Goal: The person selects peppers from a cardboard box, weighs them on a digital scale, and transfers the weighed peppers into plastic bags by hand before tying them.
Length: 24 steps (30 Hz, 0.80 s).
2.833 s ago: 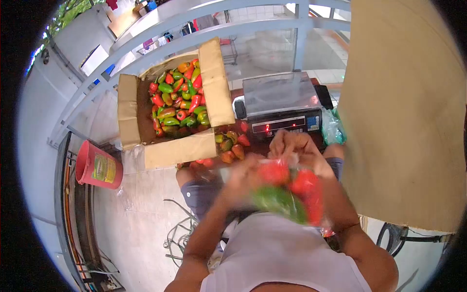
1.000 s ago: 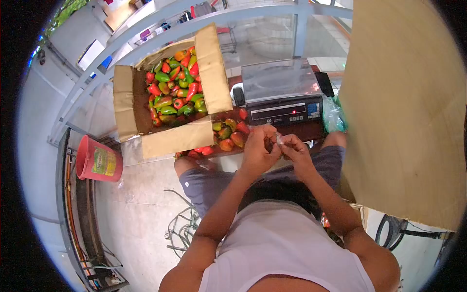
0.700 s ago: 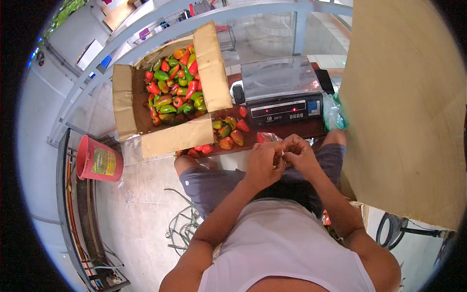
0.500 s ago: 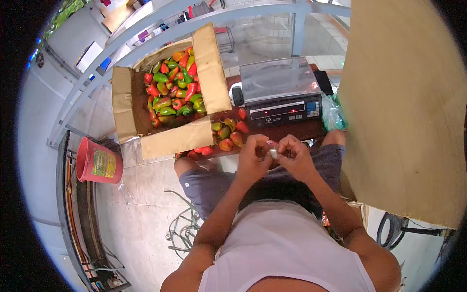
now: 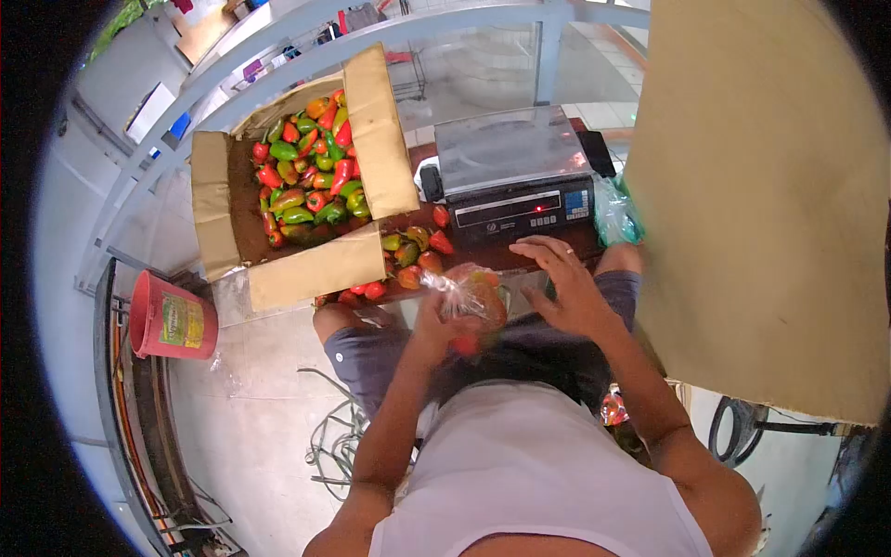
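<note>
A clear plastic bag of red and green peppers (image 5: 481,295) hangs above my lap, blurred by motion. My left hand (image 5: 434,327) is closed around its gathered neck at the left. To the right of the bag, my right hand (image 5: 568,290) is apart from it with fingers spread and nothing in them. Just beyond that hand stands a digital scale (image 5: 509,148), its metal pan bare and a red light lit on the front panel. Loose peppers (image 5: 408,249) lie on the dark red table (image 5: 587,243), left of the scale.
A cardboard box (image 5: 382,139) full of peppers (image 5: 306,172) stands at the back left. A green-tinted plastic bag (image 5: 616,212) sits right of the scale. On the floor are a red bucket (image 5: 172,316) and green strips (image 5: 336,436). A large brown board (image 5: 761,204) rises at right.
Both hands were pinched together at the bag's neck. Now they have parted: my left hand has swung the bag left and up into view, while my right hand has opened and moved aside.
</note>
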Available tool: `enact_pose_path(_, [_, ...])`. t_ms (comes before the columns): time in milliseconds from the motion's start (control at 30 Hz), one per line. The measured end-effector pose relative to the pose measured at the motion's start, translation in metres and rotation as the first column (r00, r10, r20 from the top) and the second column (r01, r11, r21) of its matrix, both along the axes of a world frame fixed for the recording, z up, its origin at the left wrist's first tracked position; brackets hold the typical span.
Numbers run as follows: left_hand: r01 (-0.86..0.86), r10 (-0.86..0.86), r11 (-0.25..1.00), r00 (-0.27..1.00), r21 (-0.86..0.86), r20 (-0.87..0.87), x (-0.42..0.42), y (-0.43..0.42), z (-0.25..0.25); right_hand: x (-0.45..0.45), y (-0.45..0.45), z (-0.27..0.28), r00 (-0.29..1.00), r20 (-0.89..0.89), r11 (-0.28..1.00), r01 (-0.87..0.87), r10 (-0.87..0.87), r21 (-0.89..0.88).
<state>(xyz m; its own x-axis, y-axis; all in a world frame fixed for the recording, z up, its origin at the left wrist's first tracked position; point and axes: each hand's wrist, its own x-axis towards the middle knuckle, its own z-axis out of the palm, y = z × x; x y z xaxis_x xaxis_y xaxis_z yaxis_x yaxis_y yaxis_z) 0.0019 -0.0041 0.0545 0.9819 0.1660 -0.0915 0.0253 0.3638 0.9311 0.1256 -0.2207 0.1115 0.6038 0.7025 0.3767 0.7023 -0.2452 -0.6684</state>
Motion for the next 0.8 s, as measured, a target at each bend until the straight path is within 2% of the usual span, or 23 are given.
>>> enact_pose_path(67, [0.015,-0.015,1.0,0.999,-0.016,-0.036,0.0,0.001,0.013,0.008,-0.01,-0.012,1.0,0.01,0.99,-0.004,0.006,-0.138])
enact_pose_path(100, [0.022,-0.023,1.0,0.998,-0.021,-0.055,0.0,0.003,0.016,0.008,-0.012,-0.013,1.0,-0.004,0.991,-0.006,0.005,-0.132])
enact_pose_path(200, [0.034,-0.034,0.999,0.997,0.004,0.064,0.002,0.007,0.011,0.01,-0.018,-0.015,0.999,-0.049,0.994,-0.001,-0.004,-0.11])
enact_pose_path(267, [0.02,-0.018,0.998,0.999,-0.054,0.034,0.0,0.002,0.016,0.012,-0.021,-0.018,0.997,-0.083,0.996,-0.001,-0.006,-0.086])
enact_pose_path(367, [0.014,-0.011,0.995,0.999,-0.099,0.031,-0.003,0.001,0.015,0.011,-0.021,-0.016,0.999,-0.03,0.998,0.027,-0.029,-0.064])
enact_pose_path(467, [0.007,-0.005,0.992,1.0,-0.124,0.013,-0.005,0.004,0.01,0.013,-0.021,-0.018,0.98,-0.2,0.998,0.01,0.001,0.056])
enact_pose_path(567, [-0.038,0.034,0.986,0.999,-0.163,-0.025,-0.007,0.002,0.013,0.011,-0.023,-0.015,0.98,-0.197,0.996,0.053,-0.037,0.074])
enact_pose_path(667, [-0.006,0.007,0.972,1.0,-0.236,-0.001,-0.005,0.007,-0.004,0.014,-0.03,-0.034,0.795,-0.579,0.933,0.048,0.181,0.357])
enact_pose_path(700, [0.02,-0.016,0.964,1.0,-0.265,0.019,-0.002,0.007,-0.001,0.011,-0.031,-0.03,0.667,-0.714,0.909,0.131,0.215,0.396])
enact_pose_path(733, [-0.013,0.011,0.979,1.0,-0.202,-0.01,0.0,0.003,0.002,0.007,-0.029,-0.022,0.517,-0.817,0.882,0.219,0.258,0.417])
enact_pose_path(767, [-0.046,0.041,0.99,0.998,-0.137,-0.038,0.002,-0.003,0.007,0.004,-0.029,-0.018,0.349,-0.884,0.853,0.308,0.31,0.421])
enact_pose_path(800, [-0.08,0.075,0.994,0.995,-0.07,-0.064,0.005,-0.011,0.014,0.005,-0.033,-0.026,0.272,-0.878,0.806,0.357,0.394,0.472])
